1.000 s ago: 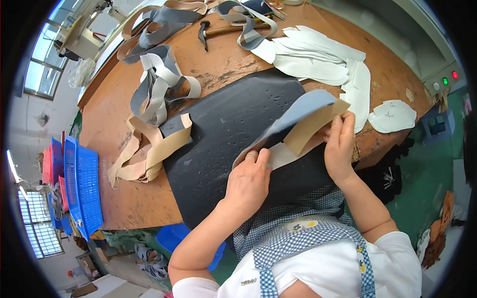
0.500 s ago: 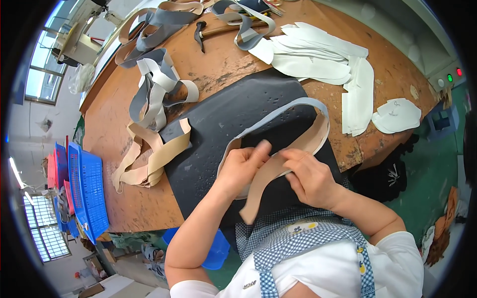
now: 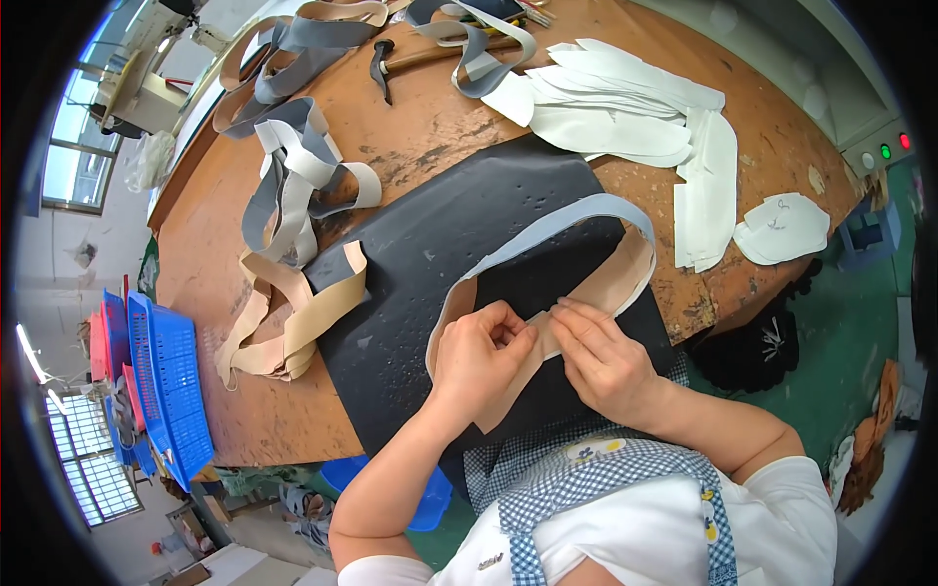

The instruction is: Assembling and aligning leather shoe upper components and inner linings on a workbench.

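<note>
A long strip (image 3: 547, 234), grey on one face and tan on the other, is bent into a standing loop on the black mat (image 3: 430, 244). My left hand (image 3: 479, 356) pinches one end of the strip near the mat's front edge. Fingers of my right hand (image 3: 601, 356) press the other end flat where the two ends overlap. Both hands sit side by side, nearly touching.
Looped tan strips (image 3: 293, 322) lie left of the mat, grey and tan ones (image 3: 293, 176) farther back. White flat cut pieces (image 3: 635, 117) are stacked at the right. A hammer (image 3: 381, 63) lies at the back of the wooden table (image 3: 225, 410). Blue crates (image 3: 161, 381) stand to the left.
The strip went from folded and held up at the right to an open loop on the mat. Both hands came down and together at its overlapping ends.
</note>
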